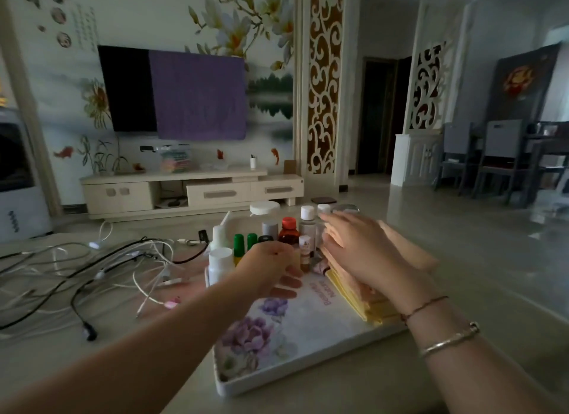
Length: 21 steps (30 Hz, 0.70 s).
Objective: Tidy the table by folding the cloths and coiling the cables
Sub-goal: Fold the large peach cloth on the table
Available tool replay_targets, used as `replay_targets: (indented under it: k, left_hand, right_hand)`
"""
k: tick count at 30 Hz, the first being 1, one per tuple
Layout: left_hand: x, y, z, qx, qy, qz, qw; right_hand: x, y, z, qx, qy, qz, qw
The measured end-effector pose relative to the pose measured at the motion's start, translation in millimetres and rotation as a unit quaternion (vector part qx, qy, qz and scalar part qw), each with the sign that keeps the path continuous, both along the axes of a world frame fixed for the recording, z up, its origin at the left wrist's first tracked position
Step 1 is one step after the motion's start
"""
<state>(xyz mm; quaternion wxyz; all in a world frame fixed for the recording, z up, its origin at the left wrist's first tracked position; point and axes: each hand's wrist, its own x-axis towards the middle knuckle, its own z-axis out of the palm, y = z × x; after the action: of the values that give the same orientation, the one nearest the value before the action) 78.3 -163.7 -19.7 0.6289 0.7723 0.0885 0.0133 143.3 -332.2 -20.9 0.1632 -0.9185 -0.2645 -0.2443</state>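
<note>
Cloths, folded and stacked in peach and yellow layers, lie along the right side of a flowered tray on the bench; the stack's long axis runs from the near right corner of the tray away toward the bottles at its far end. The right hand lies flat on top of the stack, fingers straight and together, pointing away and a little left. The left hand hovers over the tray's middle, just beside the stack, fingers loosely bent and holding nothing that I can see. Bottles with white, green and red caps stand upright in a cluster at the tray's far left end, close to both hands. Cables, black and white, sprawl in a loose tangle on the bench left of the tray, most strands running left to right, uncoiled; one black plug end lies nearest the viewer, apart from the tray.
</note>
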Motion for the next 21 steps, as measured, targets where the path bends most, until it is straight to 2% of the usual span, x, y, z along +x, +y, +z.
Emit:
replay_targets:
  k: [3, 7, 11, 16, 21]
  left_hand:
    - [-30, 42, 1, -0.021, -0.033, 0.016, 0.999]
    - [-76, 112, -3, -0.023, -0.07, 0.062, 0.995]
    - [-130, 191, -24, -0.017, -0.114, 0.161, 0.98]
    - [-199, 276, -63, 0.109, -0.144, 0.283, 0.942]
    - [-220, 323, -36, 0.135, -0.206, 0.304, 0.92]
  right_hand:
    - [-30, 37, 11, 0.035, 0.008, 0.095, 0.995]
    - [-62, 88, 11, -0.007, 0.02, 0.164, 0.986]
    - [-94, 152, 9, -0.029, 0.029, 0.224, 0.974]
    - [-129, 267, -4, -0.087, 0.028, 0.308, 0.947]
    - [-153, 370, -22, -0.129, 0.024, 0.345, 0.93]
